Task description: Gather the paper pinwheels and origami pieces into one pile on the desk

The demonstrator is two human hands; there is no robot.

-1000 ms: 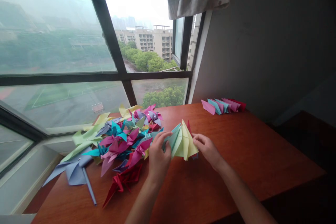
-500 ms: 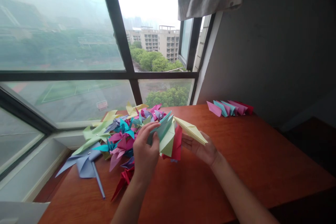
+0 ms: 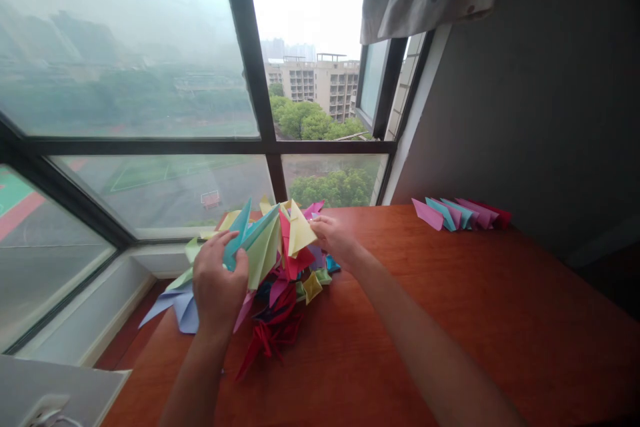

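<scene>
My left hand (image 3: pixel 220 287) grips a bunch of folded paper planes in front of a heap of origami. In that bunch show a blue paper plane (image 3: pixel 250 230) and a light green paper plane (image 3: pixel 264 257). Beside them a yellow paper plane (image 3: pixel 301 230) stands nearly upright, its right edge at the fingertips of my right hand (image 3: pixel 334 240), which are closed there. A red folded paper (image 3: pixel 285 240) is partly hidden between the green and yellow ones. Below lie red paper cranes (image 3: pixel 267 337) and a small yellow folded paper piece (image 3: pixel 313 288).
A row of pink, blue and red paper planes (image 3: pixel 460 215) stands at the back right of the brown table (image 3: pixel 450 307). On the left, a pale blue pinwheel (image 3: pixel 185 307) is partly covered by my left hand. Windows (image 3: pixel 150 193) border the table behind.
Both hands have moved left over the heap, while the view has swung slightly left. The yellow paper plane has turned from slanting rightward to nearly upright, beside the bunch.
</scene>
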